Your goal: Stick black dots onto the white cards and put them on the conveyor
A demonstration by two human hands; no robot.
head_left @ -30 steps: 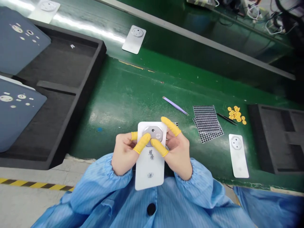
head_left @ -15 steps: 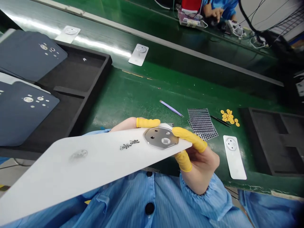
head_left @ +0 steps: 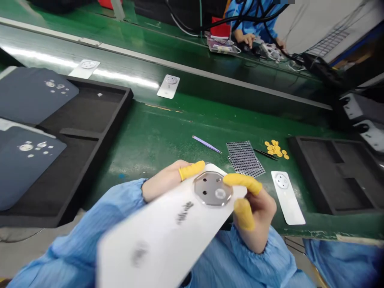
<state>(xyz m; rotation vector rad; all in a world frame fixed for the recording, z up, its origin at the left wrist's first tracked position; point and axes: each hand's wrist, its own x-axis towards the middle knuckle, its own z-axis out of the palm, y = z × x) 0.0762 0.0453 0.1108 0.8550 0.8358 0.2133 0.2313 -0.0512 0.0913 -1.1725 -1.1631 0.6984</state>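
Observation:
A white panel with a silvery camera plate at its upper end tilts toward me over the table's front edge. My left hand, a yellow cot on a fingertip, grips the panel's upper left edge; its other fingers are hidden behind. My right hand holds the upper right corner, one yellow-covered finger on the camera plate and another beside the corner. Beyond the hands lie purple tweezers, sheets of small black dots, black tweezers and several yellow finger cots.
Another white panel lies right of my hands, beside a black tray. On the left, a black tray holds dark blue sheets. Two white panels rest farther back. Across the bench are a person's hands and cables.
The held panel has swung, its lower end moving right and nearer my body. My left forearm now shows more. The camera view has shifted, too. Both hands still grip the panel.

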